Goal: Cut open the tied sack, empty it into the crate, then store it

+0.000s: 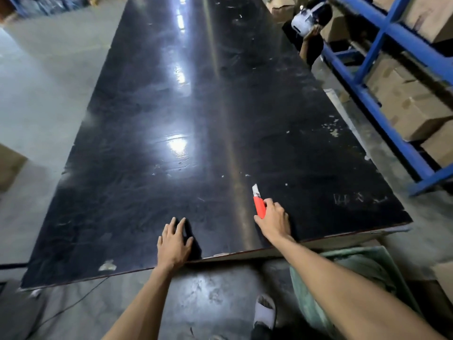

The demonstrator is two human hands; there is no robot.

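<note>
Red utility knife (pixel 259 204) gripped by right hand (pixel 274 220), blade pointing away across tabletop (pixel 171 119). Left hand (pixel 173 244), left of knife, fingers (pixel 180 225) spread flat, empty. Green sack (pixel 343 268) lies below tabletop's near-right edge, nearer right hand.

I find no legible text. Faint pale scratched marks sit near the right near corner of the worktop (pixel 220 119); I cannot read them as characters.

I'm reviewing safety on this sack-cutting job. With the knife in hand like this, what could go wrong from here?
1. The red utility knife in the right hand has its blade extended; a slip could cut the left hand, which lies flat on the black table nearby.
2. The green sack sits low beside the table, so reaching down with the blade out risks a cut.
</note>
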